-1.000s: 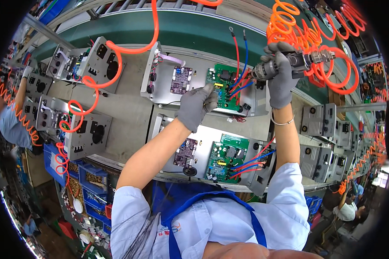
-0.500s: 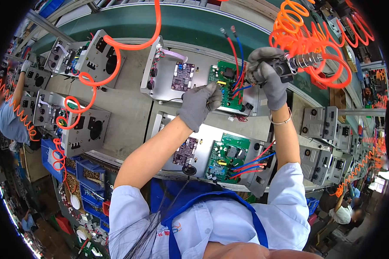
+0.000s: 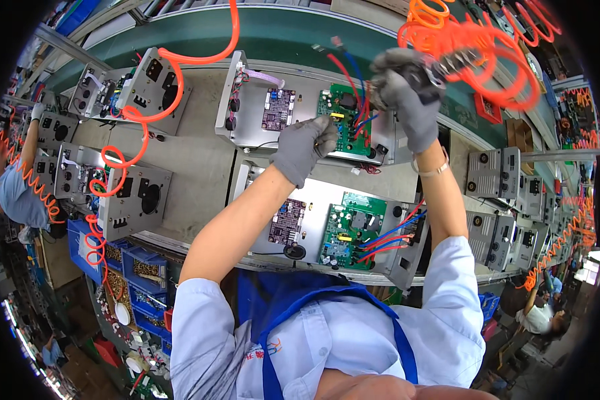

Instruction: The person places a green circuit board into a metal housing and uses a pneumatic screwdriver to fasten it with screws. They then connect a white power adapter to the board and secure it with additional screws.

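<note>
My right hand [image 3: 410, 110], in a grey glove, is wrapped round a dark air-powered hand tool [image 3: 428, 85], blurred by motion. A spring sleeve joins this tool to a coiled orange air hose [image 3: 513, 73]. The tool is above the right end of the far metal chassis panel [image 3: 253, 130], beside a green circuit board [image 3: 345, 100] with red and blue wires. My left hand [image 3: 300, 148], also gloved, is closed in a pinch over that panel, between the green board and a small purple board [image 3: 279, 109]. Whatever its fingers hold is too small to name.
A second chassis [image 3: 313, 190] with a green board [image 3: 353, 230] lies nearer me. Partly built grey units [image 3: 135, 200] stand left, finished-looking ones [image 3: 490, 190] right. Orange hoses hang overhead. Blue bins [image 3: 147, 270] of small parts sit lower left. A co-worker's arm [image 3: 30, 137] shows far left.
My right hand and the tool have moved a little left and up, and the tool now looks more blurred. My left hand stays pinched near the green board, shifted slightly left.
</note>
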The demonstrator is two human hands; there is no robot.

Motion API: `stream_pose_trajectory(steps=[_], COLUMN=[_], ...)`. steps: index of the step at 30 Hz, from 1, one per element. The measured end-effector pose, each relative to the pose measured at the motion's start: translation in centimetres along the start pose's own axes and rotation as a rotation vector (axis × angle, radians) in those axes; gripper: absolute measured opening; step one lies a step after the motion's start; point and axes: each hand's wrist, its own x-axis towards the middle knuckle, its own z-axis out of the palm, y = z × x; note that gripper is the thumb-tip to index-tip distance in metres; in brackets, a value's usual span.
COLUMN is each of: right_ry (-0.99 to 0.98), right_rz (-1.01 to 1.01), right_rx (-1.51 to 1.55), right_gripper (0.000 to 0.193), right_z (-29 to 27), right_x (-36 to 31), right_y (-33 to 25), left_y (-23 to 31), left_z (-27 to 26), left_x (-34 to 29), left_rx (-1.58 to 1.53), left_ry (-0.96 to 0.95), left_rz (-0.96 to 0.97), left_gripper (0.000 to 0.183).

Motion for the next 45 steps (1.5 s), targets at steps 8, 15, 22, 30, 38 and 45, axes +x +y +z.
stream_pose_trajectory(steps=[8, 15, 22, 30, 38, 45], right_ry=[0.19, 0.025, 0.212, -0.154, -0.015, -0.13], right_rz=[0.135, 0.034, 0.048, 0.111, 0.033, -0.096], right_rx=[0.104, 0.031, -0.105, 0.053, 0.032, 0.162], right_gripper=[0.026, 0.024, 0.02, 0.022, 0.026, 0.026], right_z=[0.7, 0.2, 2.8, 0.4, 0.2, 0.6], right_x=[-6.2, -7.3, -6.3, -5.6, -5.7, -7.9], right_y=[-4.2, -0.5, -1.4, -1.9, 0.2, -8.1], left_y=[-0.4, -0.2, 0.1, -0.8, 0.8, -4.1], left_z=[0.0, 0.0, 0.4, -1.6, 2.1, 2.3], left_x=[0.4, 0.2, -0.3, 0.6, -5.7, -12.6], left_rx=[0.028, 0.068, 0.111, 0.286, 0.095, -0.052], left_ry=[0.078, 0.1, 0.106, -0.019, -0.006, 0.05], left_rz=[0.004, -0.008, -0.004, 0.242, 0.061, 0.001], left_gripper=[0.02, 0.024, 0.025, 0.023, 0.023, 0.023])
